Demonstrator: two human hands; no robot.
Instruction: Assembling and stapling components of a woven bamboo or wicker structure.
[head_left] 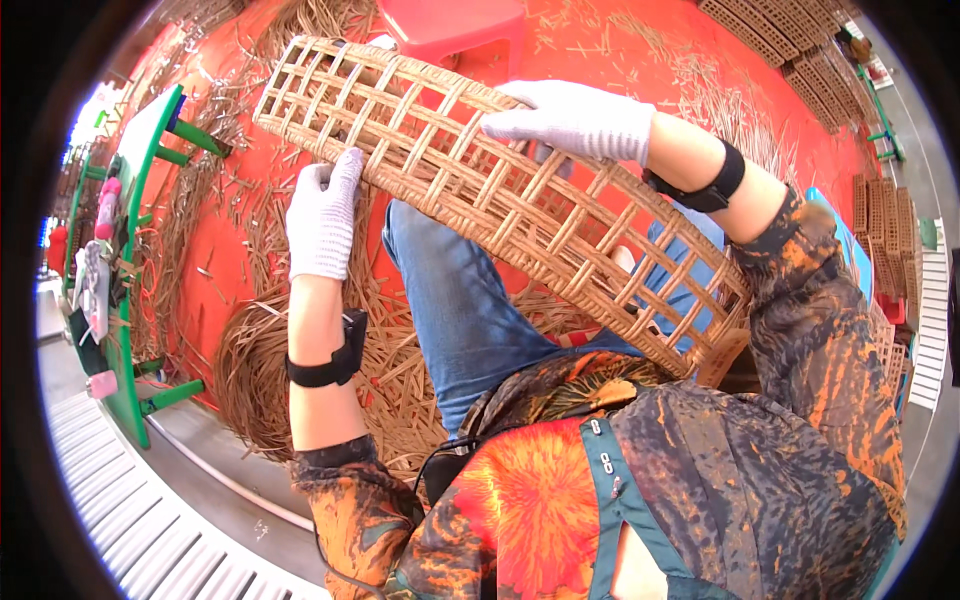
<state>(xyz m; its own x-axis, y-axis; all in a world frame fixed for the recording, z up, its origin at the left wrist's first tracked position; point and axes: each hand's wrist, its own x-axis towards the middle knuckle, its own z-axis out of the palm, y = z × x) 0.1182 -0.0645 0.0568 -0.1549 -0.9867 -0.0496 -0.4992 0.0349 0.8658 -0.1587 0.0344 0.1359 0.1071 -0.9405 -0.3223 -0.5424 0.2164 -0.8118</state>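
From where I stand, the long woven basket (470, 205) slants across the seated person's jeans (445, 285), its far end up to the left and its near end down by the right hip. The gloved left hand (325, 222) comes up from below to the lower long edge; its thumb lies against the bound rim and the fingers are bent inward, a small gap showing between them and the thumb. Whether those fingers actually close on the rim, I can't tell, since the tips are partly hidden. The gloved right hand (575, 122) has hold of the upper edge, its fingers partly closed, with the thumb along the outer side and some fingertips showing through the openings behind. The basket itself is tan-brown, an open lattice of roughly square gaps made with paired strands, with thick wrapped borders along both long edges. It looks slightly bowed from here. Beneath it, loose brown strips (385, 385) are heaped on the red floor (215, 335), and a pinkish-red stool (455, 25) stands beyond the far side.
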